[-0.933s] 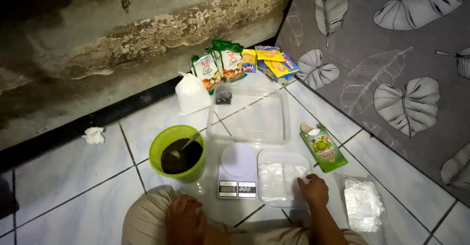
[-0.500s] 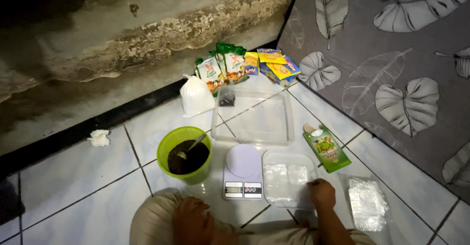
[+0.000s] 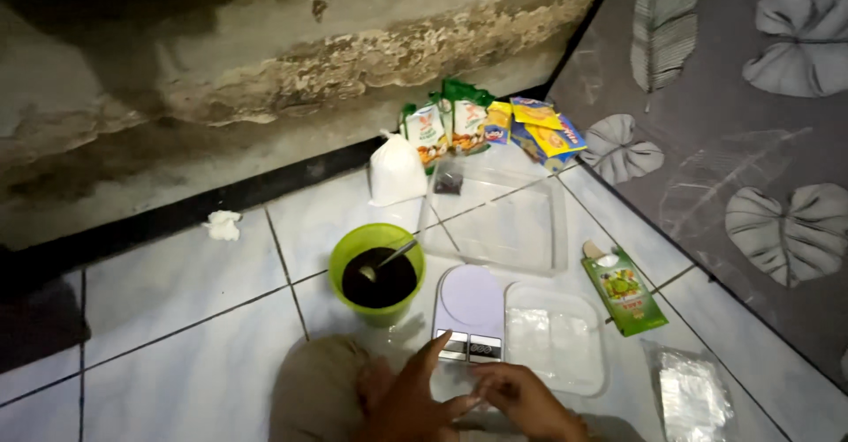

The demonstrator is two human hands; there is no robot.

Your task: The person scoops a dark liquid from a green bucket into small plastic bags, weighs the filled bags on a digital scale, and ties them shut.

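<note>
Small digital kitchen scale point(image 3: 470, 314), white with a lilac round plate, sits on the tiled floor point(image 3: 177, 318) at bottom centre. Its display end points at 6 o'clock, toward the person.

Left hand point(image 3: 415, 398) is at 7 o'clock of the scale. One finger is stretched up, and its tip touches or nearly touches the scale's display edge. Other fingers are loosely curled and hold nothing.

Right hand point(image 3: 521, 398) is at 5 o'clock of the scale, just below it, knuckles up. Its fingers are curled inward toward the left hand. Fingertips of the two hands meet or nearly meet under the scale. Too dark and blurred to tell whether the right fingers pinch anything.

Both hands are low in frame, and a knee in beige cloth point(image 3: 318, 389) lies just left of them.

- 3 o'clock of scale, touching or just beside: shallow clear plastic tray point(image 3: 555, 336) with white powder.
- 10 o'clock: green bowl point(image 3: 375, 270) with dark liquid and a spoon point(image 3: 389, 258).
- 12 o'clock: large empty clear container point(image 3: 499, 221).
- Beyond that: white bag point(image 3: 395, 173) and colourful sachets point(image 3: 495, 124) by the wall.
- Right: green carton point(image 3: 624, 290).
- 4 o'clock: clear plastic bag point(image 3: 693, 393).
- Far left: crumpled white tissue point(image 3: 223, 224).
</note>
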